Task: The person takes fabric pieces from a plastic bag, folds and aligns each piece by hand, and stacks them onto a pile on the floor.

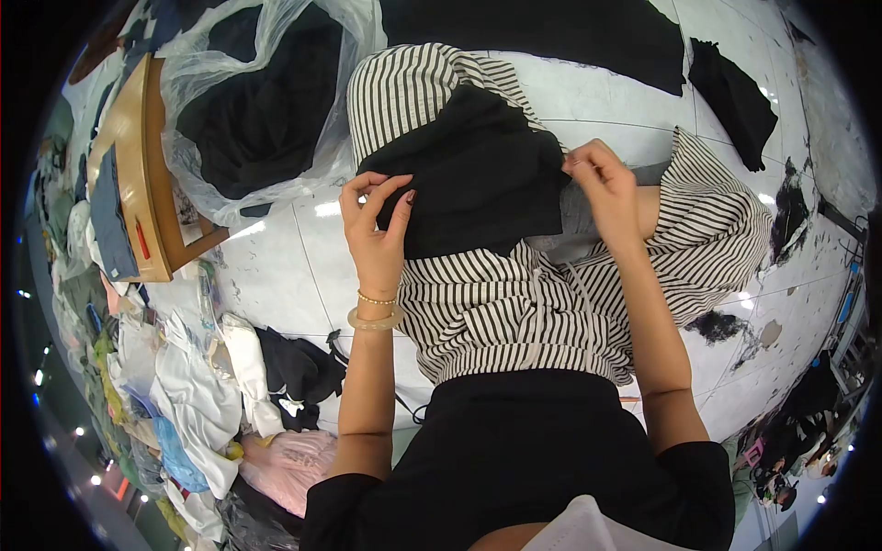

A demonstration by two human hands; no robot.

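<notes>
A folded piece of black cloth point(487, 174) lies across my left thigh, over striped trousers point(496, 312). At its left edge is my left hand point(375, 209), with the thumb and forefinger tips close together on the fabric. My right hand point(606, 188) pinches the opposite edge of the cloth, fingertips pressed together; the exact bit between them is partly hidden. Under the right wrist shows a grey cloth point(579, 216) between my legs.
A clear plastic bag point(358, 55) holding black fabric point(266, 119) stands at upper left, beside a wooden stool point(156, 184). Large black cloth point(551, 32) and a smaller black piece point(735, 101) lie on the tiled floor point(276, 266). Garments point(193, 386) and a pink bag point(292, 464) are heaped at left.
</notes>
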